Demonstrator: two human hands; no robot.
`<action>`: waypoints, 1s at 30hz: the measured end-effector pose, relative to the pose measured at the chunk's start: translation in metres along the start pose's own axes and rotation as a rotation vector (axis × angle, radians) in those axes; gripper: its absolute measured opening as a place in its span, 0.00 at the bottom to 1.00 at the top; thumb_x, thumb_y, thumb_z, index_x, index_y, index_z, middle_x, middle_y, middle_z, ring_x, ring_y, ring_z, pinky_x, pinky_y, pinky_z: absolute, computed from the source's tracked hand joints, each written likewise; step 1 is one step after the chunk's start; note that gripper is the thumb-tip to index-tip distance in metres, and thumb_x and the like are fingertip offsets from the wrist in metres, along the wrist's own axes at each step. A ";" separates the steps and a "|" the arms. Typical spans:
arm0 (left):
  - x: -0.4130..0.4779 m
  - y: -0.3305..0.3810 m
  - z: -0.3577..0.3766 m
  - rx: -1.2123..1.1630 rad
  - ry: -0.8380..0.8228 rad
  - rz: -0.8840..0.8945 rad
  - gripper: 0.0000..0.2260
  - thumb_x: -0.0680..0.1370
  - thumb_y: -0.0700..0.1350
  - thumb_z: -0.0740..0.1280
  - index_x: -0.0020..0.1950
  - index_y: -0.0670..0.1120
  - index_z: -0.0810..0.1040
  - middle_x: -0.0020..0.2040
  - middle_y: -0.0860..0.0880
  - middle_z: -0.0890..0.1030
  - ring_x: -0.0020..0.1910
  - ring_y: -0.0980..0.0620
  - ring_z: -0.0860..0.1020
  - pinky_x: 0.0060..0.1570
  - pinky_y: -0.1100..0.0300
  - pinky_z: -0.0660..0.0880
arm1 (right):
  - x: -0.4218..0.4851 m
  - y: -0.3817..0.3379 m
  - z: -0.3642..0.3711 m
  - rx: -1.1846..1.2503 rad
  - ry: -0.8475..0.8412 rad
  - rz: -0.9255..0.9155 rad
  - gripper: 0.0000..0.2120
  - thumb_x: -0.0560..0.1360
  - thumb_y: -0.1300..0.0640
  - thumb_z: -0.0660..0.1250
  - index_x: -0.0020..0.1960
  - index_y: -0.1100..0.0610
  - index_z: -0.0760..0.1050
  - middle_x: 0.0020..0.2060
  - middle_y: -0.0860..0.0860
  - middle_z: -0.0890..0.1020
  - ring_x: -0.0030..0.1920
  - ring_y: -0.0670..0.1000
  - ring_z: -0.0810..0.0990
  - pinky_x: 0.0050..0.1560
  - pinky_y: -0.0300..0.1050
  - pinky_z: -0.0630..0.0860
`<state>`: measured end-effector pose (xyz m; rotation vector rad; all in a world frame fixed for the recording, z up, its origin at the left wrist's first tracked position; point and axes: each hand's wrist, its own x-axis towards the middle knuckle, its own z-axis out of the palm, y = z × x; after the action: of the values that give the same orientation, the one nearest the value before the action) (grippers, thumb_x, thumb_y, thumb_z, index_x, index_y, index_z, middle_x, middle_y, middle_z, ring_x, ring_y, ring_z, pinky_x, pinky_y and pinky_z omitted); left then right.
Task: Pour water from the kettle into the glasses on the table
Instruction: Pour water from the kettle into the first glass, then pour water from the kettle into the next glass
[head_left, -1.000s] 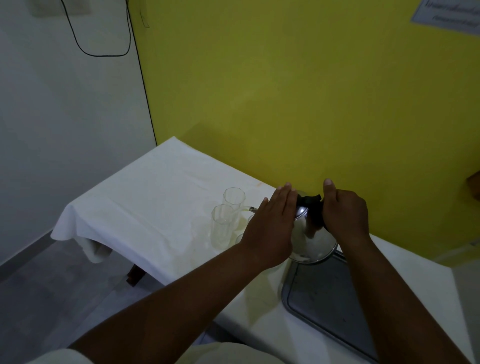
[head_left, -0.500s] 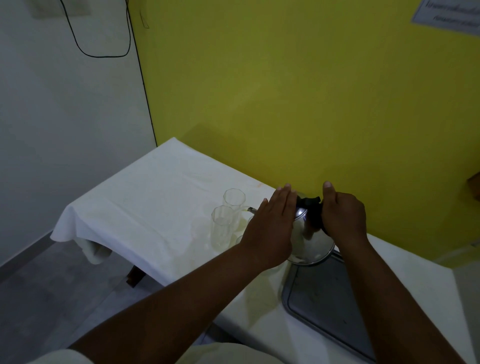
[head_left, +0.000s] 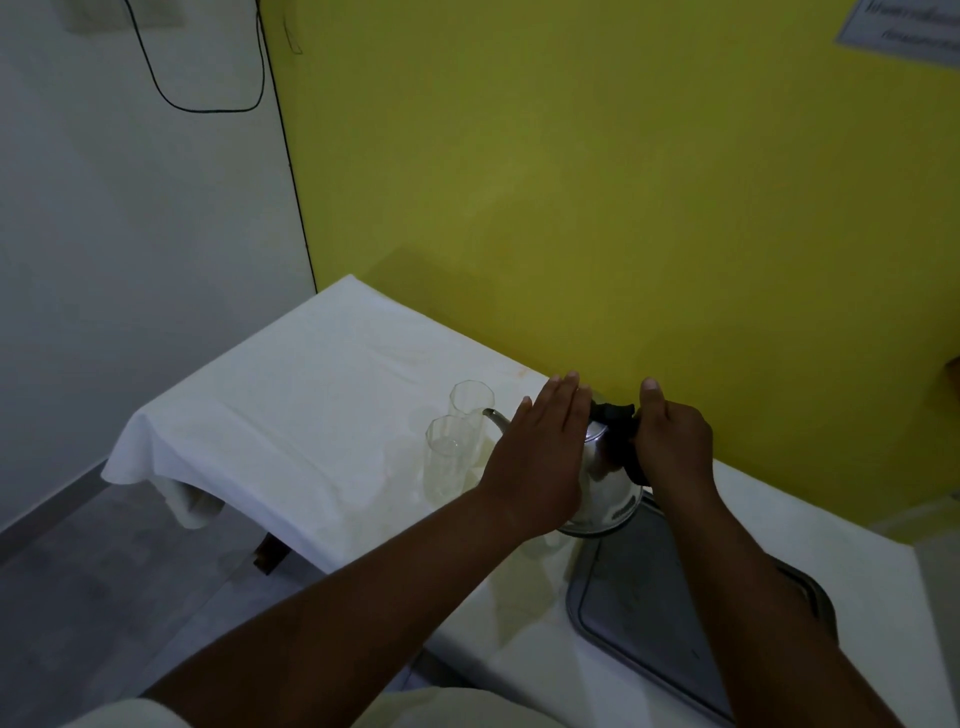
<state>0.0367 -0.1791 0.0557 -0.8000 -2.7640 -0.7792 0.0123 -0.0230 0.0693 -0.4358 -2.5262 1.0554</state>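
Kettle (head_left: 602, 483) handle in right grip (head_left: 670, 447), beside glasses (head_left: 452, 452).

A grey metal tray (head_left: 675, 623) lies on the white-clothed counter (head_left: 291, 415), which stands against a yellow wall (head_left: 597, 208). A black cable (head_left: 208, 106) loops down the white wall (head_left: 104, 260) to the left. A printed sign (head_left: 904, 26) hangs top right.

Kettle (head_left: 602, 478): on table (head_left: 291, 415), at tray's (head_left: 649, 623) 12 o'clock edge.
Glasses (head_left: 449, 457): at kettle's 9 o'clock, one behind the other.
Hands: left hand (head_left: 540, 457) and right hand (head_left: 675, 452) flanking kettle.
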 end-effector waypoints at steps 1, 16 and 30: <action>0.001 -0.001 0.000 0.012 0.000 0.003 0.36 0.71 0.35 0.62 0.76 0.39 0.50 0.79 0.40 0.50 0.78 0.43 0.46 0.75 0.43 0.51 | 0.000 0.002 0.002 0.021 -0.002 0.023 0.29 0.80 0.45 0.50 0.25 0.57 0.67 0.27 0.56 0.74 0.35 0.58 0.74 0.38 0.46 0.64; 0.037 -0.023 -0.001 0.023 -0.002 -0.021 0.36 0.72 0.35 0.63 0.76 0.39 0.50 0.79 0.40 0.50 0.78 0.43 0.47 0.75 0.42 0.50 | 0.026 -0.018 0.015 -0.028 0.035 -0.004 0.29 0.81 0.46 0.49 0.28 0.61 0.69 0.33 0.61 0.77 0.37 0.59 0.75 0.41 0.49 0.68; 0.040 -0.027 0.007 -0.122 -0.040 -0.049 0.36 0.73 0.34 0.62 0.77 0.39 0.47 0.79 0.41 0.48 0.78 0.44 0.46 0.75 0.46 0.51 | 0.035 -0.024 0.007 -0.317 -0.010 -0.124 0.32 0.81 0.46 0.46 0.35 0.67 0.77 0.36 0.64 0.81 0.34 0.57 0.72 0.37 0.46 0.65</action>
<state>-0.0117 -0.1765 0.0500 -0.7801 -2.8035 -0.9597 -0.0256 -0.0288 0.0897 -0.3521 -2.6979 0.6146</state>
